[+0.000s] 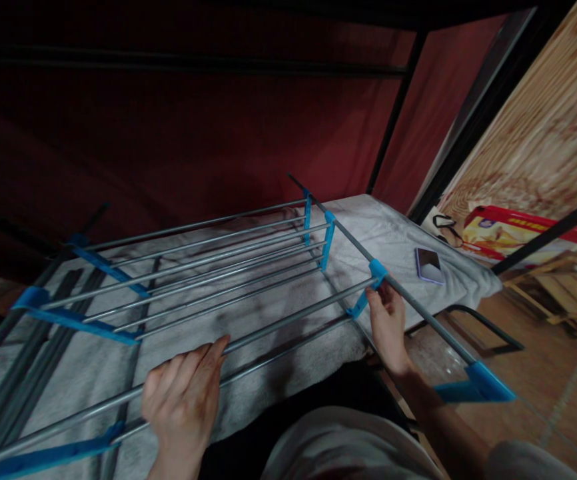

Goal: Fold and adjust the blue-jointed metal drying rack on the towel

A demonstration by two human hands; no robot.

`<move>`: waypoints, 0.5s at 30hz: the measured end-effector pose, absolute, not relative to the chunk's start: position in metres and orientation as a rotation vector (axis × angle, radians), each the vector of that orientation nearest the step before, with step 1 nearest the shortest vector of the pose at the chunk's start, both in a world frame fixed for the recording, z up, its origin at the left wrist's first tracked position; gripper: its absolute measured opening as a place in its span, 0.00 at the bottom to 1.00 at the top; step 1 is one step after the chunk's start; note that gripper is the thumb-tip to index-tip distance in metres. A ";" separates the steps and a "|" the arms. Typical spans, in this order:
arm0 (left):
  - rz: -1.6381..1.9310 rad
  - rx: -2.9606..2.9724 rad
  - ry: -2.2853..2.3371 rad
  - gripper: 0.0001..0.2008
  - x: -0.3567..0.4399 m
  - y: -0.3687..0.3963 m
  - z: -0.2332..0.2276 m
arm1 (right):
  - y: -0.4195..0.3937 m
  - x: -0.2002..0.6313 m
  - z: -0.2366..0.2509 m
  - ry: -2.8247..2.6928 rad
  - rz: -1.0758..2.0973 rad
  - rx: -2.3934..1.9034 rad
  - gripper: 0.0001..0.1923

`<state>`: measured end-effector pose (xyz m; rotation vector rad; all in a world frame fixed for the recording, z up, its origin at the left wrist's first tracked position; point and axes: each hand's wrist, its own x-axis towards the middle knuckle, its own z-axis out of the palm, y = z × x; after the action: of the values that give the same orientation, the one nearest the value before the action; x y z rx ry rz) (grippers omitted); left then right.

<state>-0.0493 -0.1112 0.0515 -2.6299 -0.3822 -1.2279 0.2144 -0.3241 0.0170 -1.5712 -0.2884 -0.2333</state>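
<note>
A rack of metal tubes with blue plastic brackets lies across the grey blanket. My left hand is wrapped over the near metal tube, left of its middle. At the tube's right end, my right hand pinches a blue bracket, its fingers partly behind it. This bracket meets a long grey side pole that slants down to another blue bracket. Further back, more thin tubes run between the left blue bracket and the right blue bracket.
Loose grey poles lie on the blanket at the left. A phone rests at the right, with black-rimmed glasses and a red and yellow box beyond. A dark frame post stands behind, before a dark red panel.
</note>
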 end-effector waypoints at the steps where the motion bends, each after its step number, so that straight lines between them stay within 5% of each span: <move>1: -1.231 -2.633 -0.382 0.18 -0.049 -0.112 0.052 | -0.324 0.214 0.016 -0.291 -0.232 -1.572 0.23; 15: -1.282 -2.658 -0.555 0.23 -0.047 -0.129 0.040 | -0.337 0.206 0.008 -0.387 -0.143 -1.564 0.28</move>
<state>-0.0470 -0.1294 0.0403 -2.6578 -0.5550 -1.2820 0.2060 -0.3375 0.0082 -1.5642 -0.3874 -0.1429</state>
